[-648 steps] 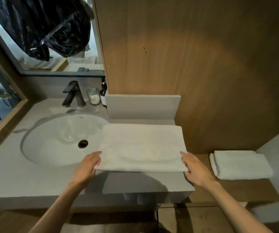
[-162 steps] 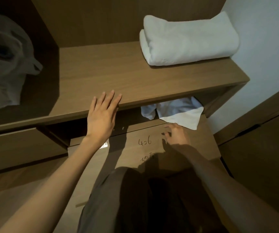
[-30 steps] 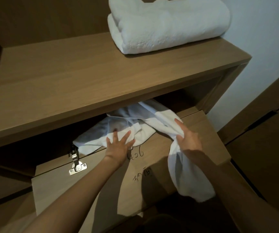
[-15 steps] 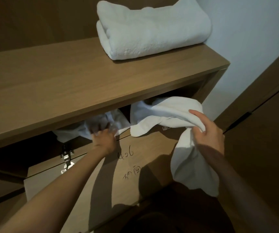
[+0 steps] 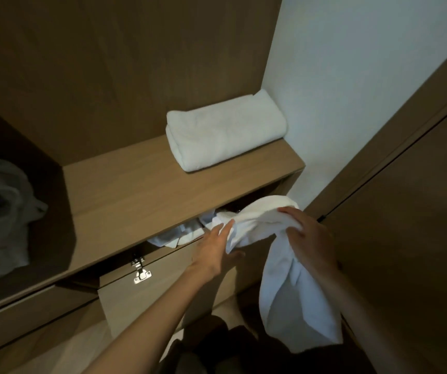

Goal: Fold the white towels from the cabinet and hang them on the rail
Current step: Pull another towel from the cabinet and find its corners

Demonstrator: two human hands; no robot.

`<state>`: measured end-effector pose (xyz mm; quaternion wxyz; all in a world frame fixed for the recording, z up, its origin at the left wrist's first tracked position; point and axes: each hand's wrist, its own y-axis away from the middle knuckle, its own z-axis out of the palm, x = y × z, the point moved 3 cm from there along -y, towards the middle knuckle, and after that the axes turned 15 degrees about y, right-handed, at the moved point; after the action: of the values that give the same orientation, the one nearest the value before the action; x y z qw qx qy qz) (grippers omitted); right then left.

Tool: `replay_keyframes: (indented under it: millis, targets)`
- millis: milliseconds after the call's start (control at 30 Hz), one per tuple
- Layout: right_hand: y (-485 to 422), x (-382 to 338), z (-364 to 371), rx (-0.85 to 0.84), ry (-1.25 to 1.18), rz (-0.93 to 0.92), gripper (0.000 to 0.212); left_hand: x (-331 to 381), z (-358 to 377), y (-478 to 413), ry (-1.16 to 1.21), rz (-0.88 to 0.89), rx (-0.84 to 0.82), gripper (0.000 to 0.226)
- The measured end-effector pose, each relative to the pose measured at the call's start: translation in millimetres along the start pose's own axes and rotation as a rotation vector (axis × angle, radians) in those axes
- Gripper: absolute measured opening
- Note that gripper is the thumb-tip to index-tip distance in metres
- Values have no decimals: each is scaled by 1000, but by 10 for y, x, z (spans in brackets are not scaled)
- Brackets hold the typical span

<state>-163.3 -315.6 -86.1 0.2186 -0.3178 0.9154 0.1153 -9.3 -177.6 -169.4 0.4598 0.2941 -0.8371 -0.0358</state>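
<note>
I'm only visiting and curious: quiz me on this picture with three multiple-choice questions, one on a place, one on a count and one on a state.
1. Where does the folded towel lie?
A. inside the cabinet
B. on the wooden shelf
C. on the floor

2. How many folded towels lie on that shelf?
A. one
B. two
C. four

3. How is the gripped towel in the right hand?
A. rolled tight
B. folded square
C. loose and hanging

Answers:
1 B: it rests on the shelf beside the white wall.
2 A: only one lies there.
3 C: it droops unfolded below the hand.
</note>
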Motion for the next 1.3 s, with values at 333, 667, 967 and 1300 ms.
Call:
replay_keyframes:
  millis: [333, 667, 967, 1300]
  targets:
    - [626, -1116, -2144, -146, -70, -94, 38, 1408, -935, 1463, 61, -96, 69, 87]
    - [1341, -1786, -3610, -118, -319, -145, 50, 2520, -1533, 2674, 211, 65, 431, 46]
    - [1836, -1948, -3868, -154, -378, -308, 39, 2961, -2467, 3500, 62, 313, 596, 13]
    - [2394, -3066, -3917, -201, -61, -628, 44, 3993, -3226, 4464, -324, 659, 574, 39]
